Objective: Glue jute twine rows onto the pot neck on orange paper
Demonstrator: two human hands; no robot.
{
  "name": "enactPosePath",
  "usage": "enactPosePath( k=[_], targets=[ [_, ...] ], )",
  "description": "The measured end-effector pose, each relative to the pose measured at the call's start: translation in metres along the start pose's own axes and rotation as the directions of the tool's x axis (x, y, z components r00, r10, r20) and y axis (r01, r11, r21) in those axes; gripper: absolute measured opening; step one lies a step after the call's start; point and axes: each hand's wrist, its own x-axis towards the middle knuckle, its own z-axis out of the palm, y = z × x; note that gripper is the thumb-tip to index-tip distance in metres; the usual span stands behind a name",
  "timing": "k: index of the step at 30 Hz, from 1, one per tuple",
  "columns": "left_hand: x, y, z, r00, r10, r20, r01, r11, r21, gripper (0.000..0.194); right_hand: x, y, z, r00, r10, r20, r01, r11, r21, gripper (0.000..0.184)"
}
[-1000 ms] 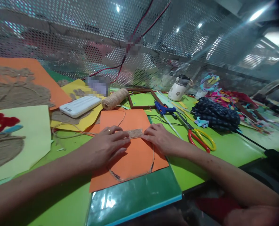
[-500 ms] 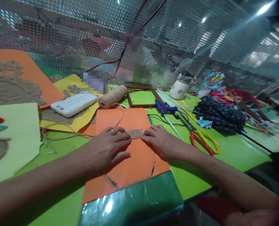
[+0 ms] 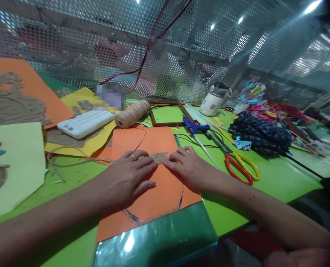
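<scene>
Left hand (image 3: 127, 177) lay over twine strip (image 3: 159, 157), apparently flattening it.
Its grip was open, empty; grip of right hand (image 3: 191, 168) was unclear.

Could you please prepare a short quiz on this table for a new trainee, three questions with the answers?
1. Which sheet lies beneath the left hand and the right hand? A) yellow B) orange C) pale green
2. True or false: the scissors have one red and one yellow handle loop.
3. Fill in the gap: the twine roll lies between the white device and the brown ____.

Key: 1. B, the orange sheet. 2. True. 3. Frame.
</scene>
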Motion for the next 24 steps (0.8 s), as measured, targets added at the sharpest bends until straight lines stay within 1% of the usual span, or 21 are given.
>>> enactPosePath(
  k=[4, 10, 17, 20, 24],
  targets=[
    [0.0011, -0.0012, 0.0038, 1.0, -0.001, 0.022, 0.001, 1.0, 0.016, 0.041, 0.0007, -0.0026, 0.0024, 1.0, -0.005, -0.026, 0.004, 0.999, -0.047, 0.037],
    [0.0015, -0.0001, 0.0015, 1.0, -0.009, 0.03, 0.01, 1.0, -0.022, 0.041, 0.0014, -0.0023, 0.0024, 0.999, -0.011, -0.032, 0.009, 0.998, -0.059, 0.035],
    [0.0012, -0.0005, 0.0011, 1.0, -0.015, 0.026, 0.016, 0.999, -0.03, 0.037, 0.0021, -0.0012, 0.0011, 1.0, 0.011, 0.001, -0.011, 1.0, -0.004, 0.038],
    [0.0009, -0.0008, 0.0026, 1.0, -0.014, 0.023, 0.014, 1.0, -0.02, 0.036, 0.0014, 0.0005, 0.0014, 0.999, 0.039, 0.032, -0.04, 0.998, 0.053, 0.044],
    [0.0021, -0.0005, 0.0032, 0.998, -0.037, 0.047, 0.037, 0.999, -0.003, 0.035, 0.0002, 0.0008, 0.0004, 0.995, 0.081, 0.049, -0.088, 0.986, 0.145, 0.053]
  ],
)
